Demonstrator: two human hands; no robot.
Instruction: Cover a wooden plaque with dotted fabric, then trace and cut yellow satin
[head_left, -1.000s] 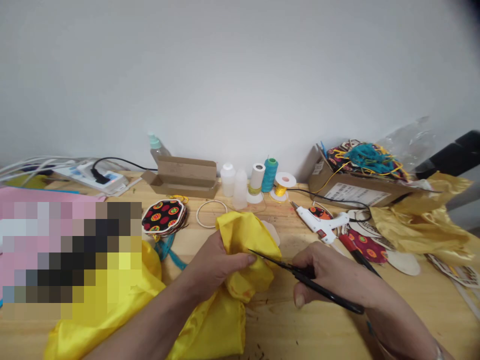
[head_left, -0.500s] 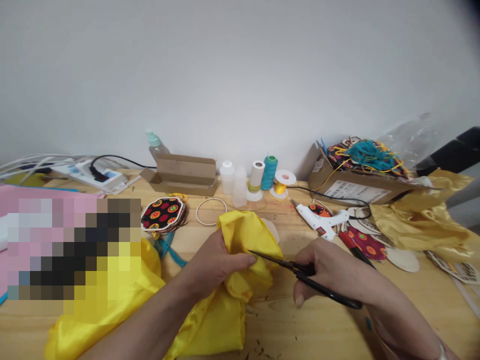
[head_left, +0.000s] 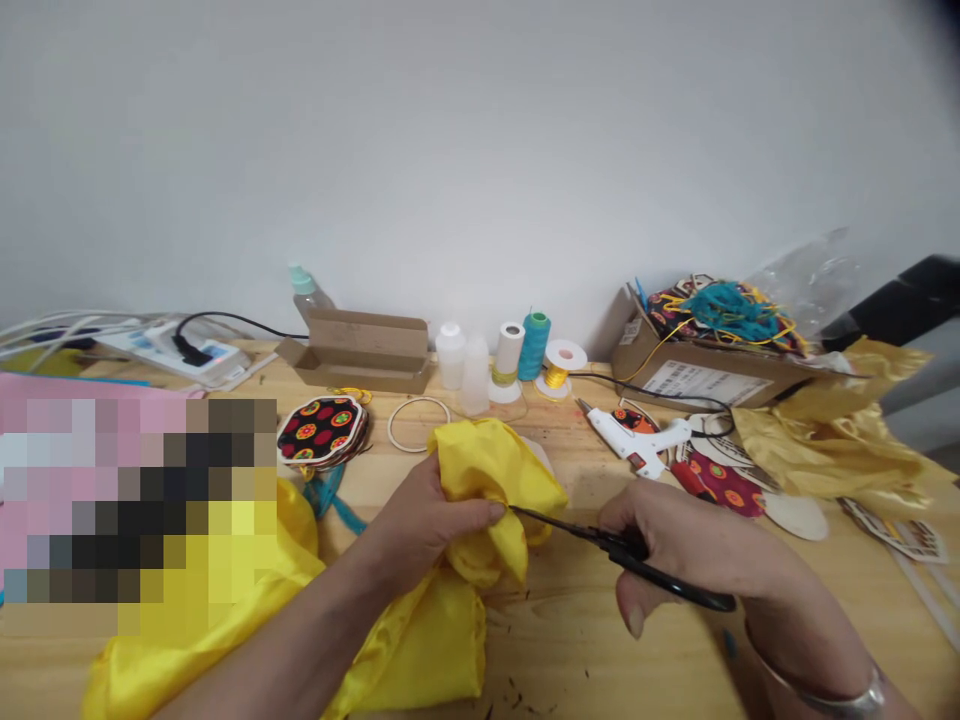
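Shiny yellow fabric [head_left: 420, 660] lies bunched on the wooden table, its raised end gathered in my left hand [head_left: 427, 515]. The thumb presses the folds from the front, with the other fingers hidden behind the cloth. Black-handled scissors [head_left: 675, 590] are in my right hand [head_left: 660, 545], fingers through the handles. Their blades point left, and the tips touch the fabric beside my left thumb. From this angle the blades look nearly closed. A silver bangle [head_left: 825, 700] circles my right wrist.
Behind my hands stand an open cardboard box [head_left: 367, 370], white bottles [head_left: 474, 375] and thread spools [head_left: 535, 345]. A white glue gun [head_left: 637, 437] lies at right before a filled carton [head_left: 705, 385]. Patterned pieces [head_left: 322, 430] are stacked at left, near a wooden ring [head_left: 418, 425].
My right hand has shifted slightly right and down with the scissors, and its thumb has dropped. The fabric's upper folds have changed shape around the blade tips. The view has moved slightly.
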